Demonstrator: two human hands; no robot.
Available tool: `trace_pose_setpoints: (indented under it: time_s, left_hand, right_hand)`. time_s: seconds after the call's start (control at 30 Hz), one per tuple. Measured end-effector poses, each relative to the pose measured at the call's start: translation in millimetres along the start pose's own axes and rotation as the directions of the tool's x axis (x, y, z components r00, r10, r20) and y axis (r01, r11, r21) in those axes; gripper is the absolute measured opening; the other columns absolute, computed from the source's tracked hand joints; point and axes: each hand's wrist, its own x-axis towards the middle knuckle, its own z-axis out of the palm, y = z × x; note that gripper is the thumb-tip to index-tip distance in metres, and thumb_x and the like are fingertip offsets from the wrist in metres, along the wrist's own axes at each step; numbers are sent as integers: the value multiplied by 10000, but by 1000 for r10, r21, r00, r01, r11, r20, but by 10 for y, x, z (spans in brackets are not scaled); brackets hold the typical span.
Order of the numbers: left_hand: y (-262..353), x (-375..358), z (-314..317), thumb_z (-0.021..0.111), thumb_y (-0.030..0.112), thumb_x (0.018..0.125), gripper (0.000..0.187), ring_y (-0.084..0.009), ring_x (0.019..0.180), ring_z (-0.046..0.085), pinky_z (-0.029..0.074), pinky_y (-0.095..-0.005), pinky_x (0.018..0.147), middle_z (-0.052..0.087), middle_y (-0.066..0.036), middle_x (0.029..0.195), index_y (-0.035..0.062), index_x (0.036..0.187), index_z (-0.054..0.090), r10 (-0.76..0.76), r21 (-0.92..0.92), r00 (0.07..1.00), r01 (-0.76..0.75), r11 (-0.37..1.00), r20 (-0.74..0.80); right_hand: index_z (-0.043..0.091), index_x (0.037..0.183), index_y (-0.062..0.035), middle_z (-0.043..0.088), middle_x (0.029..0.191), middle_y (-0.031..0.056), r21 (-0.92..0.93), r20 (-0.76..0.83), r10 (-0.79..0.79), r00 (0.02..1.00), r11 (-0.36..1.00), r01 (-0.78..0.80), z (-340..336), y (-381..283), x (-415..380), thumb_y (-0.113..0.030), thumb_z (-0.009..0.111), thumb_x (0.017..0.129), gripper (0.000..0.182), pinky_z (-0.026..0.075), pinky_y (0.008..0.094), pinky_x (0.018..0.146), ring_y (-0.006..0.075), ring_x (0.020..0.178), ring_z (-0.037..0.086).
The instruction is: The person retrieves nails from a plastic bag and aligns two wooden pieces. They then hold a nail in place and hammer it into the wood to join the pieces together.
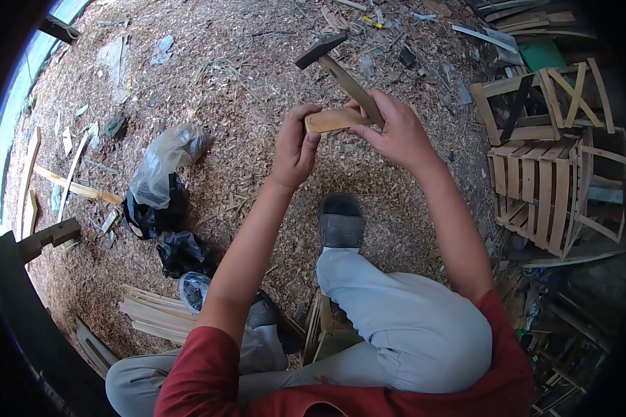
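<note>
A short piece of light wood [332, 121] is held level between my two hands, above the chip-covered ground. My left hand [296, 147] is closed round its left end, thumb at the near side. My right hand [398, 132] grips the handle of a hammer [355, 89], and its fingers also touch the right end of the wood. The hammer's dark metal head [321, 50] points up and to the left, away from the wood. Part of the handle is hidden inside the right hand.
Slatted wooden crates [535, 184] are stacked at the right. Plastic bags [165, 167], clear and black, lie at the left. A bundle of thin wooden slats [156, 313] rests near my left leg. A dark post [31, 326] stands at the lower left.
</note>
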Motion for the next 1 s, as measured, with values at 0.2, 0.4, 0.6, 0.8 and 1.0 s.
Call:
trace_pose_setpoints:
  time_s: [0.2,0.4,0.6,0.8,1.0]
  left_hand:
    - [-27,-20,-9,493,455,1101,532,-235,1171,571,438,-373,1042,582,-145,1262,-15,1349,526,-13,-44,998,11,999,-53]
    - [-20,-43,-9,528,399,1089,471,-251,1081,593,456,-361,989,594,-135,1161,-13,1314,547,30,-74,988,-42,996,-153]
    - [26,-43,-26,521,416,1091,484,-248,1088,593,457,-362,992,592,-134,1170,-10,1320,547,11,-53,987,-19,998,-159]
    - [-42,-76,-32,536,401,1091,485,-230,1118,581,443,-353,1008,590,-124,1182,-16,1338,529,3,-59,981,-15,998,-193]
    - [-77,-105,-56,579,402,1077,491,-219,1055,558,441,-349,979,581,-115,1146,-13,1332,519,6,-32,976,-13,999,-217]
  right_hand:
    - [611,1157,-34,701,1038,161,-34,-34,-23,999,999,22,29,-12,-18,-268,805,906,395,525,473,836,366,1006,688]
    - [609,1194,-16,673,1026,173,-25,-197,-26,980,999,21,-46,-286,-132,-326,668,1030,356,524,443,806,356,941,680]
    - [608,1299,-46,687,854,158,218,19,254,967,943,-252,-140,-662,-391,-253,629,1045,329,521,431,704,355,761,691]
    - [568,1403,-74,703,849,178,200,118,211,970,952,-232,-127,-768,-511,-200,623,1031,396,527,436,712,359,780,721]
    - [550,1456,-106,724,1004,201,232,144,214,966,942,-243,-101,-778,-532,-174,610,1031,434,547,441,774,372,857,735]
